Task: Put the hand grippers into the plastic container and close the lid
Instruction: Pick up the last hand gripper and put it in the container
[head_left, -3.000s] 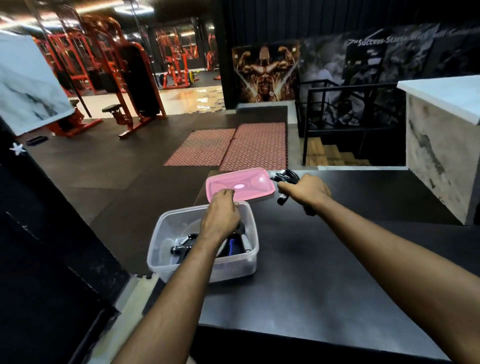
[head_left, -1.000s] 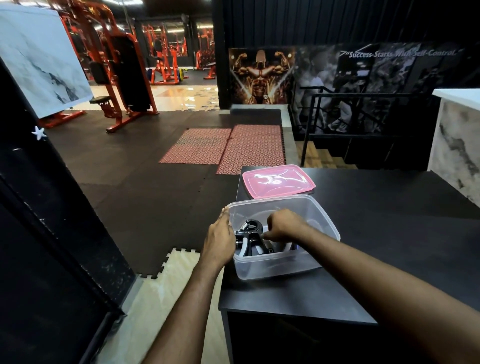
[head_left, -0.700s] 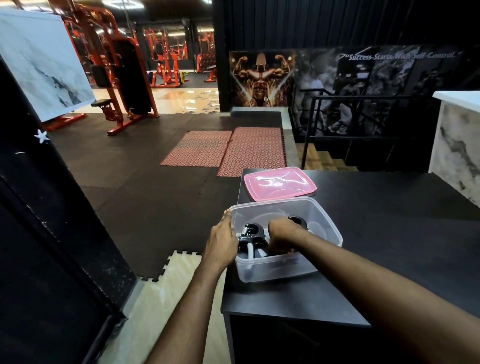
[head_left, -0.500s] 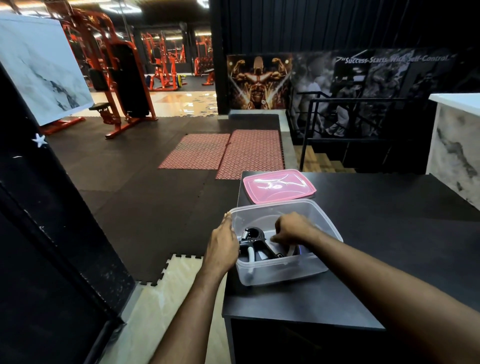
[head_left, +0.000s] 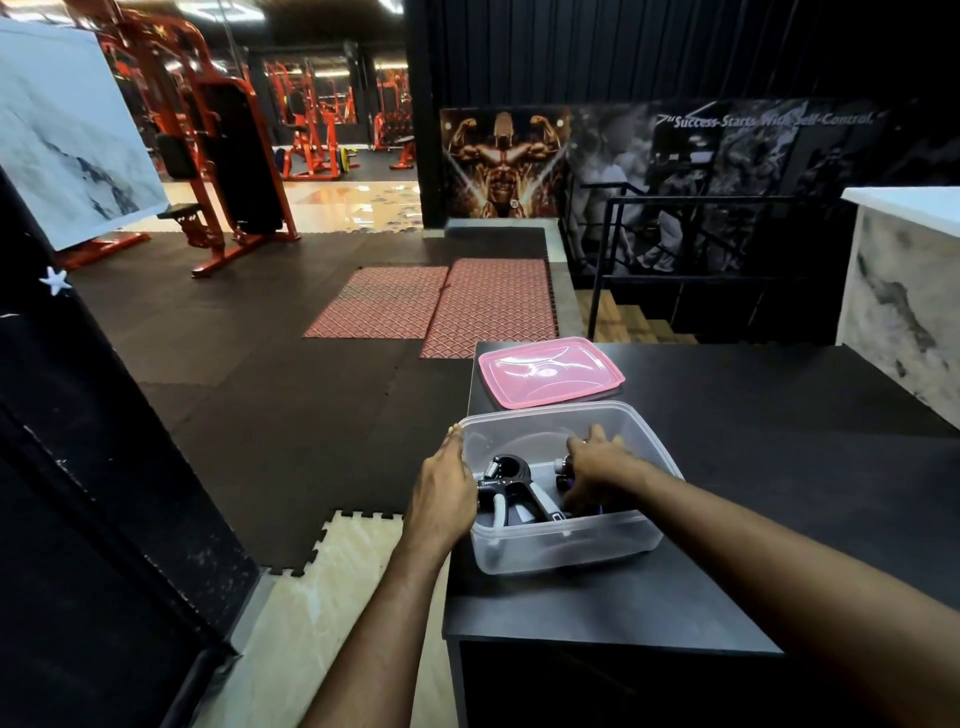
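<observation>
A clear plastic container (head_left: 566, 543) stands near the left edge of a black table (head_left: 753, 467). Inside lies a black hand gripper (head_left: 511, 486) with grey handles, and a second gripper (head_left: 562, 467) shows partly under my right hand. My left hand (head_left: 447, 483) rests flat against the container's left wall. My right hand (head_left: 597, 465) reaches into the container with fingers spread over the second gripper; whether it grips it is not visible. The pink lid (head_left: 550, 370) lies flat on the table just behind the container.
The table's left edge drops to black floor mats and a pale foam tile (head_left: 332, 597). A marble counter (head_left: 904, 291) rises at the right. Behind the table are a black railing (head_left: 649, 239) and stairs. Red gym machines (head_left: 218, 156) stand far left.
My right hand has opened and slid toward the container's far right side, fingers now spread. The left hand stays against the container's left wall. The lid has not moved.
</observation>
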